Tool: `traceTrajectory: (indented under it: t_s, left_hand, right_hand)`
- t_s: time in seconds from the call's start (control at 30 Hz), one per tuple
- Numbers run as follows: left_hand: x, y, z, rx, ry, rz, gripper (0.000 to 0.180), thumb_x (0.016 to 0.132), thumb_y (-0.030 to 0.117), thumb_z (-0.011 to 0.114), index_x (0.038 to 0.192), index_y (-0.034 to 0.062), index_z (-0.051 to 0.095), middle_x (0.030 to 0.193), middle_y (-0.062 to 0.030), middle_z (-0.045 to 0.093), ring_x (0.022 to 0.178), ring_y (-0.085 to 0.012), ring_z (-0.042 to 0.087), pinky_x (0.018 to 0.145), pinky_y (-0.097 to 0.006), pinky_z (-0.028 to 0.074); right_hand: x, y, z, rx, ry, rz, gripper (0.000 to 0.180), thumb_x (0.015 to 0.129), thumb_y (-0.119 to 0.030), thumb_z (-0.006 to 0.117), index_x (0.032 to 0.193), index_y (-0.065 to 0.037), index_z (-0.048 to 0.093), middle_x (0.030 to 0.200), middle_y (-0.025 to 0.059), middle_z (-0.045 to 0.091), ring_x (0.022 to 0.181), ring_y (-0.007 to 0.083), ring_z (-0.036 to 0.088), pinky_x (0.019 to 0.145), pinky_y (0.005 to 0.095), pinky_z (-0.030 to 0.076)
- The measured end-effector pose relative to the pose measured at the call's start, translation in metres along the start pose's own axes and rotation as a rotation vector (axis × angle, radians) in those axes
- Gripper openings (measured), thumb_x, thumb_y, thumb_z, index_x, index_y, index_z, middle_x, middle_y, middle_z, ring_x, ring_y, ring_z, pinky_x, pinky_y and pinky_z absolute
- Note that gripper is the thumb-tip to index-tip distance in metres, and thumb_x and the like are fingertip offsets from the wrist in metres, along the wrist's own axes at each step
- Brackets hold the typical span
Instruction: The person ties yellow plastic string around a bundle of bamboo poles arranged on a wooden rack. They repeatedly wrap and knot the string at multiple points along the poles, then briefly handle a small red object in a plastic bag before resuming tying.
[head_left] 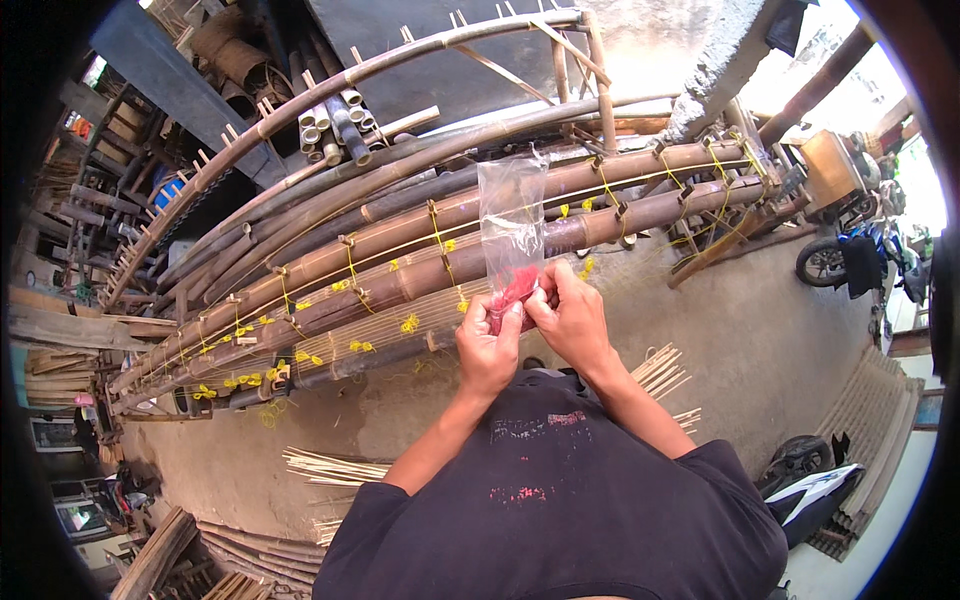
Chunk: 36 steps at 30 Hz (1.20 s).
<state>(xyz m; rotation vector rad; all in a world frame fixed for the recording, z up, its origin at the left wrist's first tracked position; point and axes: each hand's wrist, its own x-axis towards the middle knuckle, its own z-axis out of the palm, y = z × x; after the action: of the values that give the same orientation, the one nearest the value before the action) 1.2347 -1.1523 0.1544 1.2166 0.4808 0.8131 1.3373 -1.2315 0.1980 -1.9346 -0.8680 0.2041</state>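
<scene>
hands (530,335) hold plastic bag (512,225) upright.

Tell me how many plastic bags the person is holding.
1. A clear plastic bag with red contents at its bottom, pinched at the lower end by the left hand and right hand, in front of the bamboo poles.

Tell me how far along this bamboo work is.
Done: the bamboo frame already has many joints bound with yellow ties. In hand: the left hand and right hand grip the lower end of a clear plastic bag with something red inside it. Left: loose bamboo strips lie unused on the ground, and I cannot tell which joints remain untied.
</scene>
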Motion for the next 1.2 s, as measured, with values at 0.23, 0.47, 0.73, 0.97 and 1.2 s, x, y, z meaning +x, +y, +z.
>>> traceTrajectory:
  t_s: [0.23, 0.47, 0.73, 0.97, 1.2]
  left_hand:
    - [0.01, 0.009, -0.001, -0.003, 0.028, -0.086, 0.026, 0.094, 0.002, 0.06, 0.117, -0.0015, 0.047, 0.1, -0.0107, 0.068, 0.088, -0.0094, 0.063, 0.076, -0.026, 0.054]
    - [0.016, 0.014, -0.009, 0.153, -0.028, -0.046, 0.037, 0.094, 0.001, 0.059, 0.124, 0.0026, 0.038, 0.103, -0.0141, 0.067, 0.088, -0.0112, 0.063, 0.074, -0.027, 0.054]
    - [0.02, 0.009, -0.031, -0.042, -0.04, -0.094, 0.046, 0.092, 0.0, 0.057, 0.135, -0.0021, 0.04, 0.121, -0.0131, 0.059, 0.107, -0.0136, 0.059, 0.094, -0.029, 0.049]
    - [0.018, 0.015, -0.035, -0.181, -0.098, -0.215, 0.04, 0.095, 0.004, 0.053, 0.133, -0.0032, 0.047, 0.12, -0.0094, 0.061, 0.107, -0.0137, 0.06, 0.094, -0.029, 0.049]
    - [0.02, 0.023, -0.027, -0.155, -0.069, -0.186, 0.035, 0.105, 0.027, 0.046, 0.115, -0.0028, 0.062, 0.1, -0.0051, 0.068, 0.089, -0.0094, 0.065, 0.08, -0.026, 0.053]
  right_hand:
    - [0.005, 0.003, -0.01, -0.153, -0.122, -0.307, 0.016, 0.081, -0.008, 0.066, 0.095, -0.008, 0.06, 0.083, 0.0125, 0.059, 0.071, 0.0321, 0.063, 0.061, 0.0422, 0.051]
    - [0.013, -0.009, -0.017, -0.334, -0.262, -0.428, 0.015, 0.08, -0.014, 0.069, 0.094, -0.011, 0.062, 0.084, 0.0103, 0.056, 0.071, 0.0314, 0.062, 0.061, 0.0426, 0.051]
    - [0.016, -0.005, -0.008, 0.051, -0.295, -0.242, 0.016, 0.089, -0.008, 0.064, 0.104, -0.006, 0.064, 0.086, 0.0085, 0.061, 0.071, 0.0207, 0.062, 0.062, 0.0324, 0.051]
    - [0.011, -0.003, -0.002, 0.172, -0.259, -0.091, 0.018, 0.088, -0.008, 0.07, 0.103, -0.002, 0.063, 0.088, 0.0083, 0.06, 0.069, 0.012, 0.059, 0.061, 0.0252, 0.048]
    - [0.016, 0.013, -0.004, 0.411, -0.278, 0.124, 0.015, 0.094, -0.012, 0.063, 0.105, -0.003, 0.058, 0.092, 0.004, 0.061, 0.077, 0.0089, 0.058, 0.068, 0.0267, 0.048]
